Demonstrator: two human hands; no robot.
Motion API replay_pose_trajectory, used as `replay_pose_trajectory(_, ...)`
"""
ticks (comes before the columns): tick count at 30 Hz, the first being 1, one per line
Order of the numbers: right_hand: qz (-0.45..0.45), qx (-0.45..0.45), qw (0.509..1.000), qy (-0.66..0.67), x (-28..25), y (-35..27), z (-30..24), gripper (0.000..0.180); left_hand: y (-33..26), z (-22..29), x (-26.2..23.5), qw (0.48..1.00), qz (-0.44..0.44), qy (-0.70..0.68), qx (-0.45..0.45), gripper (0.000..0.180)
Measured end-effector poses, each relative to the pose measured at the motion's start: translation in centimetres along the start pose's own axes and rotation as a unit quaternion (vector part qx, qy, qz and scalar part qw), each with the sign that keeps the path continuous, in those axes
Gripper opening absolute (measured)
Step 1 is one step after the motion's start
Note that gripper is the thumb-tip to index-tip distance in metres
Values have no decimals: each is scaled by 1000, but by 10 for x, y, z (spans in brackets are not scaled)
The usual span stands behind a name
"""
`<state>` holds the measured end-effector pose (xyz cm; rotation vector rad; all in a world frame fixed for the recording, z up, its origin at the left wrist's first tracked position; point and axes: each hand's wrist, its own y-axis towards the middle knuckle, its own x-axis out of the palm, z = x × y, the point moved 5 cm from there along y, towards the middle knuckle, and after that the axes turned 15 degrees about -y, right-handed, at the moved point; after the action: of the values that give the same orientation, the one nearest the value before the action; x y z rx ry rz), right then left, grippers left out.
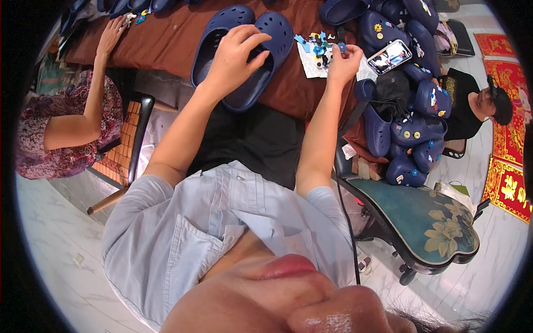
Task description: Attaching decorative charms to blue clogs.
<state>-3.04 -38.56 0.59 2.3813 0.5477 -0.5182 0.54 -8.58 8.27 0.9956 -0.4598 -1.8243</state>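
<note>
A pair of navy clogs lies side by side at the table's near edge, the left clog [202,51] and the right clog [282,36] both with holes in their uppers. Over them is my left hand [237,55], its fingers spread and nothing seen in them. My right hand [345,65] is at a heap of small blue, black, white and yellow shoe charms [320,49] on a white sheet [310,69]. Its fingers curl together at the heap's right side; whatever they may hold is too small to make out.
A lit phone [390,56] lies right of the charms. Navy clogs decorated with charms [417,129] pile up at the right, around a black bag [392,86]. A brown cloth [161,40] covers the table. At left, another person's hand [112,34] touches charms; another person [466,102] sits at right.
</note>
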Motion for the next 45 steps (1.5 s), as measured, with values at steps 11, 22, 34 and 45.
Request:
replay_pose_trajectory(11,-11,-211,944,-253,13,-6,-27,34,-11,11,16,999,-34,-18,7,28)
replay_pose_trajectory(22,-127,-321,879,-330,59,-27,-57,16,-21,10,1,1000,-12,-16,18,13)
replay_pose_trajectory(34,-93,-34,986,137,11,-75,-104,9,-20,17,-3,992,63,-99,-36,21)
replay_pose_trajectory(45,-52,-171,962,205,-4,-146,-200,12,-42,2,-31,931,170,-270,-178,24)
